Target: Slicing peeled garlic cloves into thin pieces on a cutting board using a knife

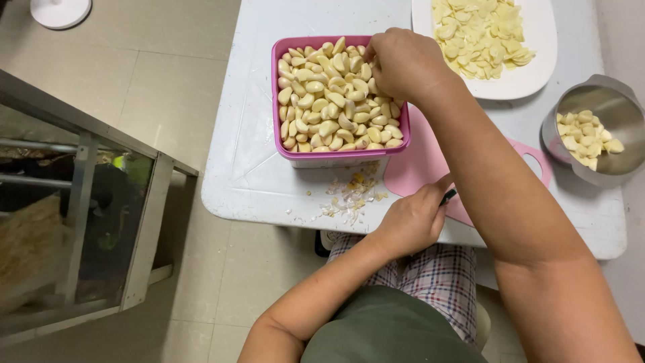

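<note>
Head cam looking down: right hand (403,64) reaches into the pink tub (282,149) of peeled garlic cloves (332,101), fingers curled closed on a clove at the tub's far right corner. Left hand (411,222), just nearer than the tub, grips a dark knife handle (448,196) over the pink cutting board (420,165). White plate (537,70) of slices sits beyond-right of the tub; looks like plenty of cloves left.

Bare forearms, olive-green top (390,329), plaid trousers (437,275) in red, white, blue
</note>
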